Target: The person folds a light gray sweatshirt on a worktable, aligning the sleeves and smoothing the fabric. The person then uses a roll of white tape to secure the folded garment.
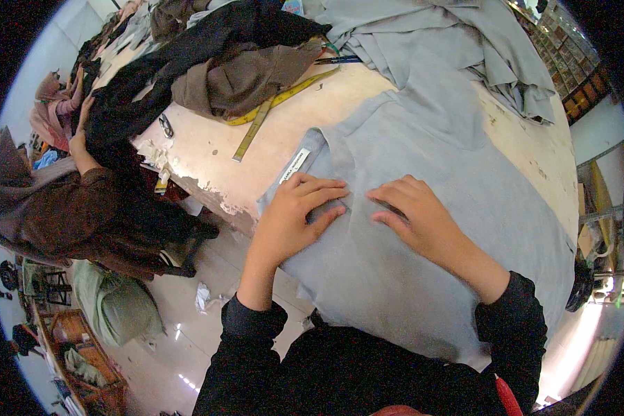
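Note:
A light grey garment [426,249] lies spread over the table before me, its ribbed neckline towards the left and a sewn label [295,165] bearing writing inside the collar. My left hand [296,213] rests on the garment beside the neckline, fingers bent and pointing right. Facing it across a small gap, my right hand [416,218] touches the cloth with its fingertips, thumb apart from the fingers. Whether either hand pinches a fold of cloth is hard to tell.
On the pale worn tabletop [187,135] lie a yellow measuring tape [260,125], thread snips [166,126], a brown garment [249,78] and black cloth [187,47]. More grey fabric [499,57] is heaped at the far right. A co-worker in brown [67,208] handles black cloth at the left; another person [54,109] is beyond.

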Demonstrator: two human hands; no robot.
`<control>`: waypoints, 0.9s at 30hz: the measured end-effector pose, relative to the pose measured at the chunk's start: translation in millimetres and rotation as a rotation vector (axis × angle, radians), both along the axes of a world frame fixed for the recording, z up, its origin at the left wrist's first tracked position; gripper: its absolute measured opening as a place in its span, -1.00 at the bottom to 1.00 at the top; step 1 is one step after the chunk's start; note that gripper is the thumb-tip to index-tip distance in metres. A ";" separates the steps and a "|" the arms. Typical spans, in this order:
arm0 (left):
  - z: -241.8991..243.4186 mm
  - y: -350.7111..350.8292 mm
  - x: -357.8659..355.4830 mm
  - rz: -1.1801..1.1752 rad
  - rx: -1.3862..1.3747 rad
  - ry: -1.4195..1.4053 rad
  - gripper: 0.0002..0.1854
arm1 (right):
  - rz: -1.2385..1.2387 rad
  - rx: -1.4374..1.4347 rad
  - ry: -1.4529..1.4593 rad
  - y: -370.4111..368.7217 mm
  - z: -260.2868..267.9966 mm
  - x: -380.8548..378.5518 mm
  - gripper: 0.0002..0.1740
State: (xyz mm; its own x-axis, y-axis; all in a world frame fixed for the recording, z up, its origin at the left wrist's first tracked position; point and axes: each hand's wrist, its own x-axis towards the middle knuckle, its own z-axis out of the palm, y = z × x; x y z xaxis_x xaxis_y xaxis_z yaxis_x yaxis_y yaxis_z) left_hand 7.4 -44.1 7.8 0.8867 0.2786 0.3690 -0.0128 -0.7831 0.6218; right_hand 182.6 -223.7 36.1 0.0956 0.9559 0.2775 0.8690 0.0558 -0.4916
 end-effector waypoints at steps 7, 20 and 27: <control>0.0 -3.2 0.9 0.185 0.017 -0.046 -0.56 | -0.022 0.031 0.114 23.1 -23.6 3.0 -0.77; 5.9 -0.2 -1.0 0.182 -0.132 0.056 -0.53 | 0.069 0.004 0.059 38.4 -17.6 16.0 -0.66; 4.1 2.6 0.2 0.170 -0.118 0.037 -0.51 | 0.025 0.010 0.009 39.5 -22.2 19.6 -0.71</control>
